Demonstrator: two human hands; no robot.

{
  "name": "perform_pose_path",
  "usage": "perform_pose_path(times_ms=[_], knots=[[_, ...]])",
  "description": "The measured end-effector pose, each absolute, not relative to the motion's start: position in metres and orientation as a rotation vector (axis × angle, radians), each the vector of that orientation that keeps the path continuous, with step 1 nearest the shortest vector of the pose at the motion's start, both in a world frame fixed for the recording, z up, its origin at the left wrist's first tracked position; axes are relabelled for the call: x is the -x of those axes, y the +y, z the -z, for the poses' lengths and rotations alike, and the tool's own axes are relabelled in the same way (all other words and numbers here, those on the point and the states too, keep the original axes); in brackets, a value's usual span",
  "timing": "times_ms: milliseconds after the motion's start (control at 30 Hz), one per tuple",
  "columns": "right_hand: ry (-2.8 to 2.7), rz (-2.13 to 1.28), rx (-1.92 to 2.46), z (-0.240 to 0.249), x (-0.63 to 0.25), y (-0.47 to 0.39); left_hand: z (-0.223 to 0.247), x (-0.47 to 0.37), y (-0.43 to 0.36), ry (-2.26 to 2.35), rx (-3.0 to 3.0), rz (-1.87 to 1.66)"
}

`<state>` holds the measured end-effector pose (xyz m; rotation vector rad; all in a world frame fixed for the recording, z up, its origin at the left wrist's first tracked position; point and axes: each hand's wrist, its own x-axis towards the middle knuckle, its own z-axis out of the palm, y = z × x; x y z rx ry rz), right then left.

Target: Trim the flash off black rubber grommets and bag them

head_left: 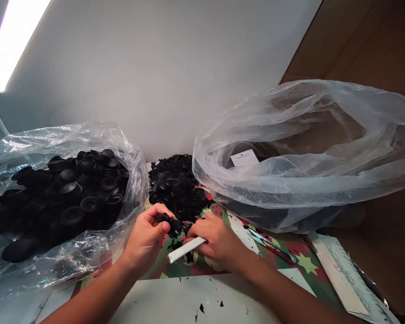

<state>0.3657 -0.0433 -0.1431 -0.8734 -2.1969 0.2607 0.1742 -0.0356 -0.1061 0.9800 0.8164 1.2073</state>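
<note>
Between the thumb and fingers of my left hand [144,238] is a small black ribbed rubber boot [172,222]. My right hand [218,239], just to the right, is closed around a slim white stick [185,250]. The stick's blunt end points down and left, and its other end is hidden by my fingers. My right fingertips are close to the boot; I cannot tell if they touch it. Beyond both hands rises a heap of black rubber pieces and scraps [170,177] on the patterned tablecloth [307,262].
A clear plastic bag [135,166] full of black ribbed boots [87,204] stands left. On the right, a large open plastic bag [273,189] has a white card [245,158] inside. Scissors [273,245] lie below it. Black bits dot the white board [175,299]. Cardboard [367,49] rises right.
</note>
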Motion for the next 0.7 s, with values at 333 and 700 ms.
perform_pose_path(times_ms=[333, 700], knots=[[-1.597, -0.658, 1.08, 0.128, -0.369, -0.054, 0.11, -0.175, -0.04, 0.778, -0.965, -1.179], [-1.225, -1.495, 1.051, 0.127, -0.354, -0.055, 0.109, -0.18, -0.04, 1.013, -1.334, -1.095]])
